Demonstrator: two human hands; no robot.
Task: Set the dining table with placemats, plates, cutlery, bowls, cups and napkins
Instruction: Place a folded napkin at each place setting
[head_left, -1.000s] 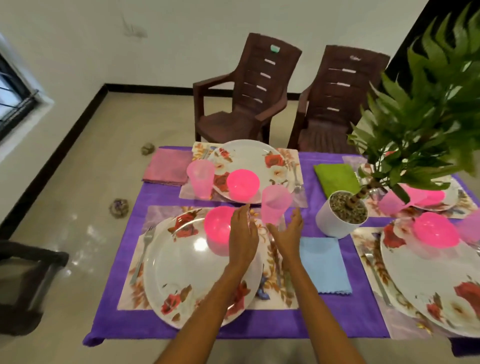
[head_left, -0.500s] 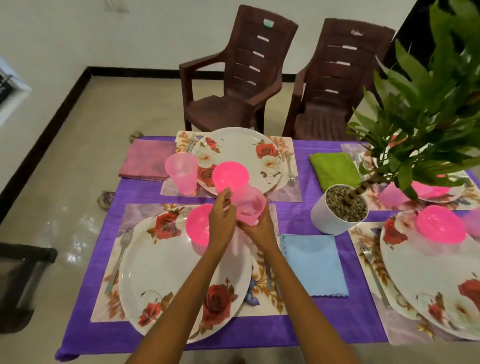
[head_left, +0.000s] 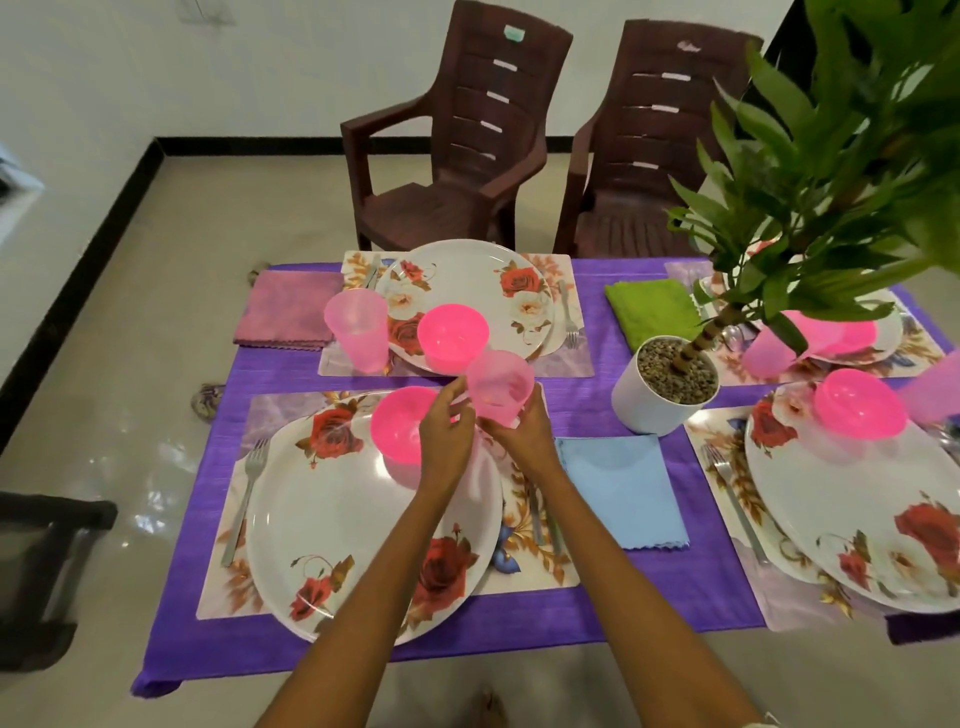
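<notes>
A translucent pink cup (head_left: 501, 384) is tilted in the air above the far right corner of the near floral placemat (head_left: 524, 561). My right hand (head_left: 524, 439) grips its base from below, and my left hand (head_left: 447, 441) pinches its lower side. Just left of my hands a bright pink bowl (head_left: 400, 423) sits on the far edge of the large rose-patterned plate (head_left: 353, 519). A fork (head_left: 244, 499) lies left of that plate. More cutlery lies right of it, partly hidden by my right forearm. A blue napkin (head_left: 621, 491) lies right of the placemat.
The far setting has a plate (head_left: 467, 291), pink bowl (head_left: 452, 335), pink cup (head_left: 358, 338) and pink napkin (head_left: 288, 306). A white plant pot (head_left: 660, 395) stands mid-table by a green napkin (head_left: 652, 312). At right are another plate (head_left: 852, 519) and bowl (head_left: 857, 402). Two brown chairs (head_left: 457, 156) stand behind.
A second ago the cup stood on the table with both hands open near it. Both hands have since closed on it and lifted it, tilted.
</notes>
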